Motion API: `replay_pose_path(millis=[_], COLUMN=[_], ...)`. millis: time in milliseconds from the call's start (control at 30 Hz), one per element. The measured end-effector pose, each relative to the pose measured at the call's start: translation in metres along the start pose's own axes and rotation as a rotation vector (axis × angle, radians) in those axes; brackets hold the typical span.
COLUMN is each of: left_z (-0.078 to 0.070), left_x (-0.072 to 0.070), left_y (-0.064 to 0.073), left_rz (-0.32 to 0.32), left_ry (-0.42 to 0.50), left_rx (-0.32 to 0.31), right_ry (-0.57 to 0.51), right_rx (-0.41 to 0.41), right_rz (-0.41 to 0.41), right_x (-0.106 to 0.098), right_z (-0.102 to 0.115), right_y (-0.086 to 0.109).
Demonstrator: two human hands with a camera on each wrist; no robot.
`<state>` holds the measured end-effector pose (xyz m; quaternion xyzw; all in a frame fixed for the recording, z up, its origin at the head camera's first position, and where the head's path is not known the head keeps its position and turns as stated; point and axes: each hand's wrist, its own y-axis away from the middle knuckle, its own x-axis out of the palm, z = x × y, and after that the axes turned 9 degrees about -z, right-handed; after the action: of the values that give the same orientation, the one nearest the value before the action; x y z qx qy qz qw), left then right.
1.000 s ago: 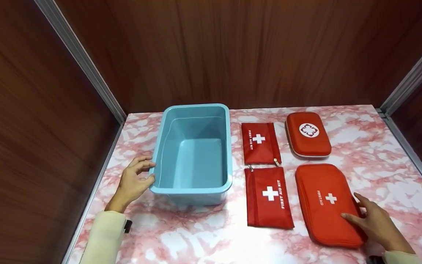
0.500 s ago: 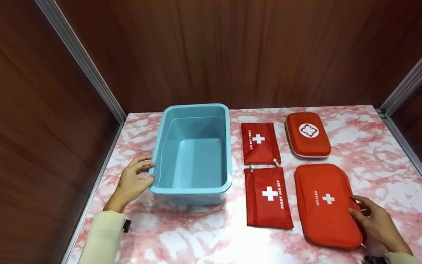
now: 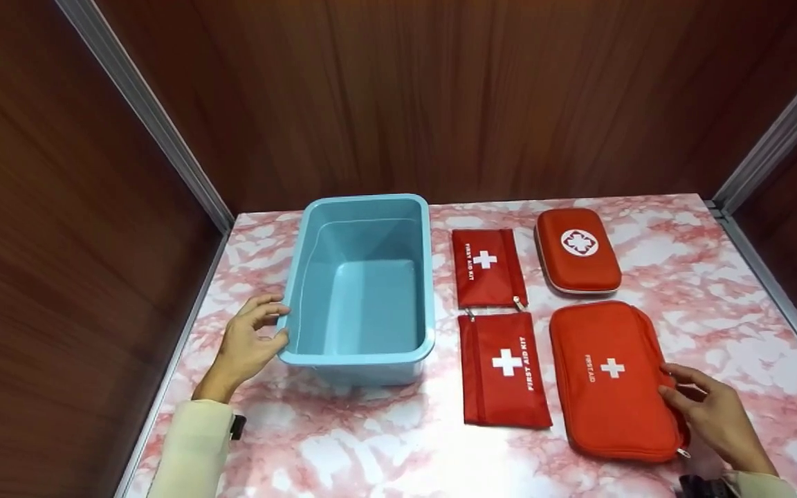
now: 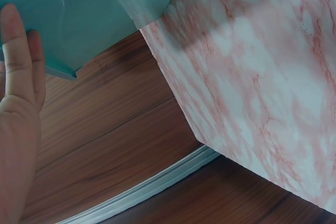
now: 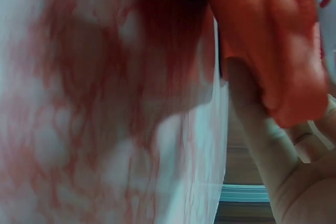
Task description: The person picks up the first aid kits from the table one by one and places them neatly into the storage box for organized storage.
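Note:
On the left, my left hand [image 3: 250, 346] holds the near left rim of a light-blue plastic bin [image 3: 355, 360], its thumb and fingertips at the edge. The left wrist view shows fingers [image 4: 18, 66] against the bin's side. My right hand [image 3: 717, 415] grips the right edge of a large red first aid case [image 3: 606, 408], thumb on top and other fingers partly hidden. In the right wrist view, the case's end [image 5: 299, 93] sits between thumb and fingers, with that edge tipped up from the table.
Two flat red first aid pouches, the far one [image 3: 488, 283] and the near one [image 3: 502, 401], lie between bin and case. A smaller hard red case [image 3: 578, 266] lies behind. Brown wood-grain panels [image 3: 398, 104] enclose the marbled pink-and-white table [image 3: 371, 449].
The large case has shifted slightly left and its right side has risen. My right thumb has moved back toward the case's edge. The left hand has stayed at the bin rim.

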<state>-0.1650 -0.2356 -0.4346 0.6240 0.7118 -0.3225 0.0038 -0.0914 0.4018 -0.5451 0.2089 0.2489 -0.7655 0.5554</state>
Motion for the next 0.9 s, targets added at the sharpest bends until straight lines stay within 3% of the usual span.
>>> replay_pose_path(millis=[100,333,467,567,633,800,900], left_z=[0.004,0.039,0.045,0.043,0.032,0.012,0.012], left_x=[0.000,0.004,0.005,0.006,0.005,0.003,0.002], left_y=[0.000,-0.001,-0.001,-0.001,-0.001,0.001,0.002], left_rz=[-0.004,-0.022,-0.022,-0.025,-0.028,-0.034,-0.036], left_ry=[0.004,0.022,0.041,0.037,0.031,0.025,0.027], left_rx=[-0.004,0.013,0.019,0.024,0.033,0.057,0.041], right_ry=[-0.035,-0.070,-0.046,-0.029,-0.040,-0.162,-0.219], right_rx=[0.022,0.044,0.028,0.061,0.086,0.141,0.187], right_rz=[-0.022,-0.054,-0.046,-0.019,-0.002,0.029,0.038], right_x=[0.001,0.002,0.002,0.001,0.000,0.001,0.002], right_z=[0.003,0.008,0.007,0.007,0.009,0.012,0.014], right_y=[0.000,0.000,-0.001,-0.002,-0.002,-0.004,-0.005])
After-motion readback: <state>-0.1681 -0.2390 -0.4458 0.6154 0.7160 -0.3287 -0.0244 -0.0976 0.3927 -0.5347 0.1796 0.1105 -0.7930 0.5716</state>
